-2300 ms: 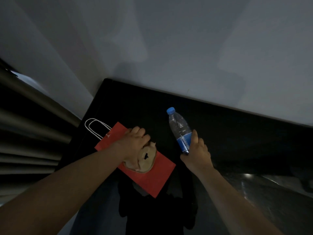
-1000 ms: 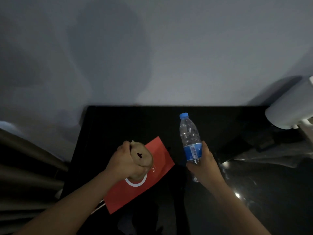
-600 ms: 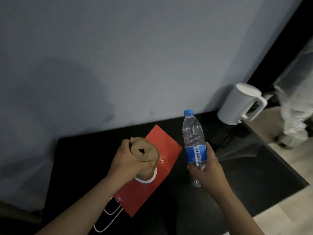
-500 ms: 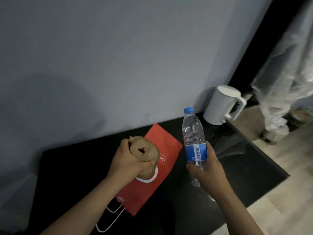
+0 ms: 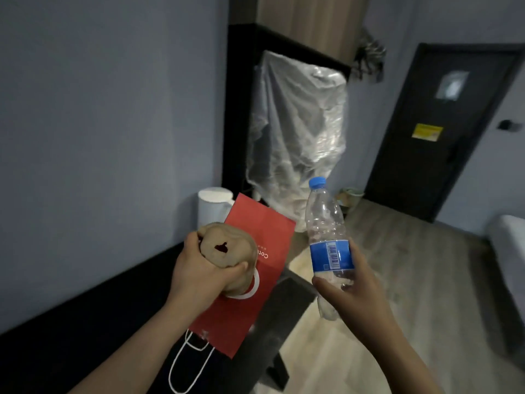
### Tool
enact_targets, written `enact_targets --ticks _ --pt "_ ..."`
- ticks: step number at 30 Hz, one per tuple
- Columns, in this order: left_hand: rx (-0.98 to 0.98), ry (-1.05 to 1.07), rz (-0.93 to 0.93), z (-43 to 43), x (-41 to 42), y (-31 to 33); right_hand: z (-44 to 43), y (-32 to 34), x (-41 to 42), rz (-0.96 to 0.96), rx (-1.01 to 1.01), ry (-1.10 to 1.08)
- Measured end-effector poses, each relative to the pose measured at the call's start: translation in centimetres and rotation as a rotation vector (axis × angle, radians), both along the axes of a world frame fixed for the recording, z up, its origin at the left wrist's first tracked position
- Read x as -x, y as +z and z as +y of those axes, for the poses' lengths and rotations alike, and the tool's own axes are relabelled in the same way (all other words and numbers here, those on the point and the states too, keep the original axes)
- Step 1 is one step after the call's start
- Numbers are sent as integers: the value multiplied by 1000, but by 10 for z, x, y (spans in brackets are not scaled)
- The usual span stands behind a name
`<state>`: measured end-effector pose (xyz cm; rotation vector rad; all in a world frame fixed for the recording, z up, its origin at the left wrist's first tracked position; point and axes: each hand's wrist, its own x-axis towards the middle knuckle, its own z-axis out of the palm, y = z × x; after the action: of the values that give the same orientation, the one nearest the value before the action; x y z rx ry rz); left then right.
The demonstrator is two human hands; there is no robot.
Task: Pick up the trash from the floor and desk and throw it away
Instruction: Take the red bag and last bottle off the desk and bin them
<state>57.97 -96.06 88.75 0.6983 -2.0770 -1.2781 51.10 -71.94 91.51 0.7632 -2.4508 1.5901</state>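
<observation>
Two hands: left hand (image 5: pixel 199 275) and right hand (image 5: pixel 355 291), both loaded, raised near the desk corner.
Left fingers: clenched round a crumpled tan paper wad (image 5: pixel 227 250), thumb across its near side; a dark red hole shows in the wad's top.
Right fingers: wrapped round the lower half of a clear plastic water bottle with blue cap and blue label (image 5: pixel 326 223), which is upright and tilted slightly left. Contents cannot be told.
Under the wad: flat red paper bag with white print (image 5: pixel 261 228), touching the wad from below; white cord handles (image 5: pixel 184 371) hang at its near end. Whether the left fingers also pinch it cannot be told.
Gap between loads: bag edge and bottle near, not touching.
Edges: the bag's right side overhangs the edge of the glossy black desk (image 5: pixel 71 322); the desk corner sits below, between the hands.
Open room: pale wood-look floor (image 5: pixel 412 280) lies open right of the desk, running to a dark closed door (image 5: pixel 443 123).
Desk surface: white cylindrical jug (image 5: pixel 211 207) at the far end by the wall, partly behind the bag.
Room: grey-blue wall (image 5: pixel 99 109) along the desk's left; crinkled clear plastic sheet (image 5: pixel 298 123) draped over a tall object beyond the desk.
</observation>
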Motion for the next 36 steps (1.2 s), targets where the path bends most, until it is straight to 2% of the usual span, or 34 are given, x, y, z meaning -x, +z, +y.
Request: enact_targets --ticks 7,14,27,36 --pt "65 -201 111 122 114 27 131 27 73 100 -11 -204" --pt "52 -275 159 175 206 29 199 31 151 94 20 -329" --pt "33 -310 201 173 461 44 209 58 374 75 -90 -478" --pt "27 -371 186 181 623 51 215 59 524 69 -92 -526"
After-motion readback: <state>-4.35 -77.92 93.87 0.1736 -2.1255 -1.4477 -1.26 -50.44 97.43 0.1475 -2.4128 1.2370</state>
